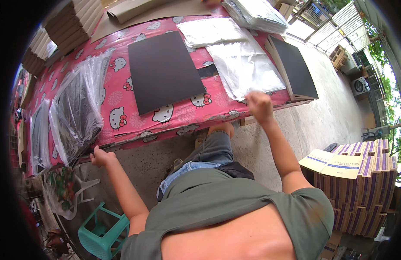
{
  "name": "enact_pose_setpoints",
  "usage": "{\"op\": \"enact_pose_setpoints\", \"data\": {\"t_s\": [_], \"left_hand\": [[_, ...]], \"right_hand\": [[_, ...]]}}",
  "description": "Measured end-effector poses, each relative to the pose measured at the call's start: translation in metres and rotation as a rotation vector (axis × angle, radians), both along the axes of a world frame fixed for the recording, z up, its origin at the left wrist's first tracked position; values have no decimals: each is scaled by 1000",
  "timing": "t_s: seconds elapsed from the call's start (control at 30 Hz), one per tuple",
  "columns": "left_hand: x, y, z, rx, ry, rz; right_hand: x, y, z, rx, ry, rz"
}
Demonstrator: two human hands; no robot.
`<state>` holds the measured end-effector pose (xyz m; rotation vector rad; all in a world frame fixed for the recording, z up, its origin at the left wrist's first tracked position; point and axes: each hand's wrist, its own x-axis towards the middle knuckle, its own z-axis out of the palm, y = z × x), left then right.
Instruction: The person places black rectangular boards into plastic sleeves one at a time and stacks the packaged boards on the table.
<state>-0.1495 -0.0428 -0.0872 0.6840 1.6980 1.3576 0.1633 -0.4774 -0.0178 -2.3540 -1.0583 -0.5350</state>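
A black rectangular board (165,71) lies flat in the middle of a table covered by a pink cartoon-cat cloth (118,97). My right hand (259,106) is at the table's near edge, fingers curled on the corner of a stack of clear plastic bags (246,71). My left hand (100,157) grips the table's near edge, just below a pile of black boards wrapped in clear plastic (77,108). A second stack of black boards (295,69) leans at the table's right end.
More clear bags (211,31) and a wrapped bundle (254,13) lie at the far side. Brown cardboard stacks (74,21) stand at the far left. Purple-and-white cartons (360,182) are piled on the floor at right; a teal stool (100,229) stands lower left.
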Motion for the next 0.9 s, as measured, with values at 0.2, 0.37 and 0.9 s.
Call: {"op": "enact_pose_setpoints", "data": {"t_s": [0.2, 0.37, 0.9], "left_hand": [[32, -58, 16, 235, 60, -187], [14, -69, 1, 142, -198, -264], [86, -166, 119, 1130, 196, -1512]], "right_hand": [[67, 31, -9, -149, 259, -76], [91, 39, -23, -280, 454, -157], [-92, 139, 68, -144, 462, 554]]}}
